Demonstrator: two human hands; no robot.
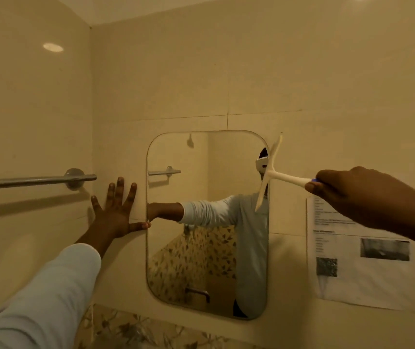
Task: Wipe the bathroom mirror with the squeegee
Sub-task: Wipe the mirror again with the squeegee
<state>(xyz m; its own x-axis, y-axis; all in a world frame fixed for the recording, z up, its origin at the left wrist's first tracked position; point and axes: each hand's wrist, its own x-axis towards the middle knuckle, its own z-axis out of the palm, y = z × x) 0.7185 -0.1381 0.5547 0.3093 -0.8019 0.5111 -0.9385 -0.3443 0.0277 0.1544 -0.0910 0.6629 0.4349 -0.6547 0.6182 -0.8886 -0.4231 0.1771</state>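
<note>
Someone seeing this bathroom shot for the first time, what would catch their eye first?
First the rounded mirror on the tiled wall, at centre, with the white squeegee at its upper right edge, blade nearly upright, held by the right hand. Next the left hand, spread flat on the wall just left of the mirror, near the end of a metal towel bar.

The tiled wall (302, 71) is carrying a mirror (201, 248), with a printed sheet (360, 275) hanging near the mirror's right edge. A left hand (115, 215) is pressing flat beside its left edge, near a towel bar (25, 182).
</note>
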